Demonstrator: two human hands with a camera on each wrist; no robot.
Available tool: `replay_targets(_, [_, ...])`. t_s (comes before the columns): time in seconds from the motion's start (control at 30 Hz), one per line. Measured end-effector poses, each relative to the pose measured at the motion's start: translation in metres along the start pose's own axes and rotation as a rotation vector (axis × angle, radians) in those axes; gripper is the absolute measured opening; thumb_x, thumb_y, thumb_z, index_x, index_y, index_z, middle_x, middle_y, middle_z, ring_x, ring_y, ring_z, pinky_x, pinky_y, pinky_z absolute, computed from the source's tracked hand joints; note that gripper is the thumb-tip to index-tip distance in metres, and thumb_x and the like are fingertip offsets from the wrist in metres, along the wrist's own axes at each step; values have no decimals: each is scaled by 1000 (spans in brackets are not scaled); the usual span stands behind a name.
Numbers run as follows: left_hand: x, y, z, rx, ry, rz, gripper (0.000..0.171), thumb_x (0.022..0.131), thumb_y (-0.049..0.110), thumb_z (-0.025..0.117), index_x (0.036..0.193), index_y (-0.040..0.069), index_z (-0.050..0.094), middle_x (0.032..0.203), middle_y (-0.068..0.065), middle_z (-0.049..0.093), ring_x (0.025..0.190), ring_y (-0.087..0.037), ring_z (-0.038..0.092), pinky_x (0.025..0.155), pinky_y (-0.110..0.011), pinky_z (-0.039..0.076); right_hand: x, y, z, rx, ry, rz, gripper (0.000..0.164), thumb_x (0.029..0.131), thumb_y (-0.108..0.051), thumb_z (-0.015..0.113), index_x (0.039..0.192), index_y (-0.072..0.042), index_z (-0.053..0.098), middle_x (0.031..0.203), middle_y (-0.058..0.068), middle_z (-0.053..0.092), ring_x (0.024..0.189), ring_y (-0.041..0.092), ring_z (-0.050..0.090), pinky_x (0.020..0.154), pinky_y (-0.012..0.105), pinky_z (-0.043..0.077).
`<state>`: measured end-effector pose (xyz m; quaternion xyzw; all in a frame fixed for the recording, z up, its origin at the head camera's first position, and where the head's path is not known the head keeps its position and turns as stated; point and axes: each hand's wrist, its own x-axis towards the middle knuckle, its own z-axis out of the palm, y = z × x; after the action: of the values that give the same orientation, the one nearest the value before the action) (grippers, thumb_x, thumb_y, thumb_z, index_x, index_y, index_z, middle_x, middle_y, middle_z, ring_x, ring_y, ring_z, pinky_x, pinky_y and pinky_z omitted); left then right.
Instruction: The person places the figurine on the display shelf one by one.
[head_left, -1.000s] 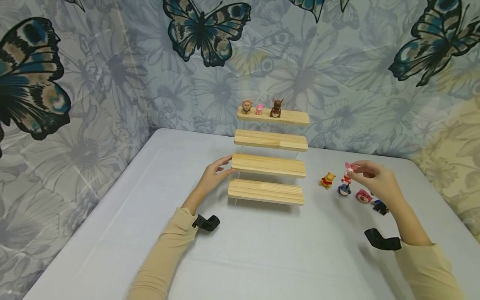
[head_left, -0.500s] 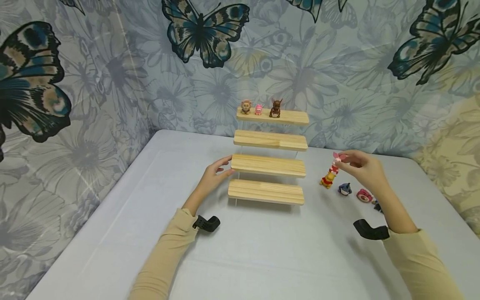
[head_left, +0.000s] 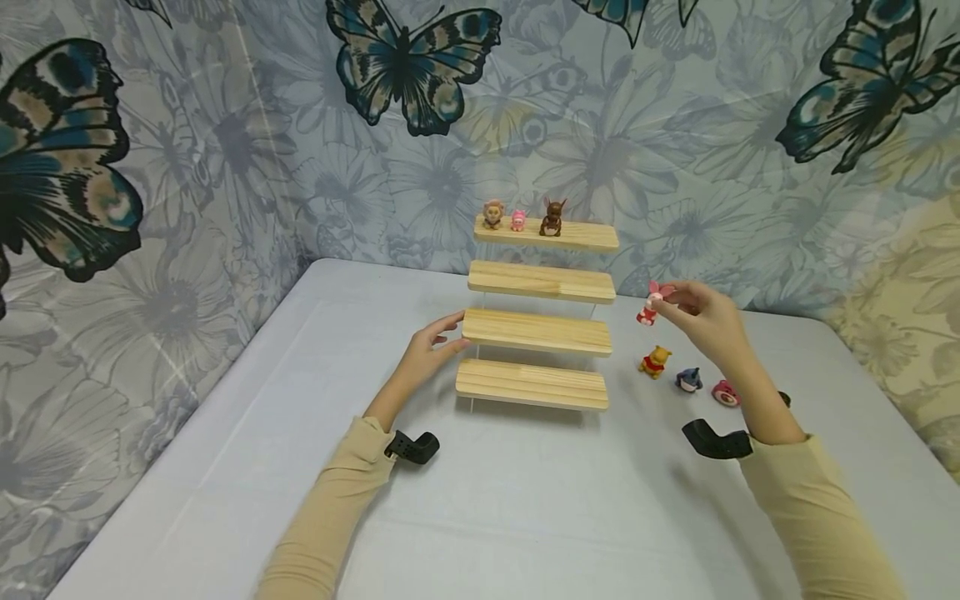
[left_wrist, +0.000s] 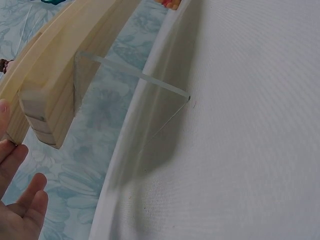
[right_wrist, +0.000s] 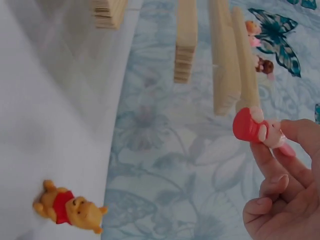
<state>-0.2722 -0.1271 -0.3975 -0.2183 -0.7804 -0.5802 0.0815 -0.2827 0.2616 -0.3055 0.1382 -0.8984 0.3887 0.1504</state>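
So the right hand (head_left: 708,323) is pinching a little pink-eared figurine (head_left: 647,315) by the head, up off the table (head_left: 450,517), right of the wooden shelf (head_left: 536,332). Left hand (head_left: 425,354)'s gripping the second-lowest tier's left end. Yellow bear (head_left: 656,362)'s between shelf and table's right edge.

Right of the four-tier wooden shelf (head_left: 537,331), the person's right forearm (head_left: 767,402) hides most of a dark object (head_left: 785,399) and overlaps the edge of a pink bear figurine (head_left: 724,393). There, the right hand (head_left: 703,317) covers part of the head of the Piglet figurine (head_left: 647,314). On the shelf's top tier, three figurines (head_left: 551,218) have blurred faces. Left of the shelf, the left wrist view's edge crops the left hand (left_wrist: 21,212).
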Motion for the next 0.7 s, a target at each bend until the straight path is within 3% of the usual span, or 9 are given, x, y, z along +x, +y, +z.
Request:
replay_targets(0.1, [0,-2,-1,-10,6,5,50,87,17,61,132,1,44,131,-14,43,116,-31,40,92,-44,34,1,-18,3,-8,14,-19,44,83,-37,63,114,-5,57,93,11,65,75,18,52,59,26,40])
replay_targets(0.13, [0,-2,-1,-12,5,5,50,87,17,61,132,1,44,131,-14,43,116,-31,40,92,-44,34,4,-16,4,16,10,-20,43,83,-35,63,114,-5,57,93,10,65,73,18,51,57,26,39])
replay_targets(0.3, [-1,-1,-1,-5,3,7,50,86,15,61,131,1,44,131,-14,44,116,-32,40,93,-44,35,33,45,11,173,27,4,35,78,-24,71,107,-8,60,87,5,66,69,15,49,52,24,35])
replay_targets(0.37, [-1,-1,-1,-2,7,10,50,86,14,62,132,2,44,131,-13,44,116,-31,41,92,-44,35,43,59,14,191,42,5,32,77,-24,72,103,-9,61,84,4,66,69,14,49,52,23,33])
replay_targets(0.47, [0,-1,-1,-10,12,13,51,86,15,62,132,2,44,131,-13,44,116,-31,41,92,-44,35,45,43,14,168,45,-9,32,76,-30,72,99,-9,61,82,4,65,68,15,47,54,27,31])
replay_targets(0.53, [0,-2,-1,-13,13,17,51,86,15,62,132,1,44,131,-14,43,115,-31,41,92,-44,35,43,22,15,195,46,-39,29,78,-30,71,97,-9,62,81,2,65,67,14,47,54,26,31])
replay_targets(0.7, [0,-2,-1,-7,17,17,51,86,15,62,131,1,44,131,-15,43,115,-29,42,91,-43,36,35,-27,18,141,101,-52,28,81,-27,67,94,-3,60,74,-7,63,64,9,47,53,22,33])
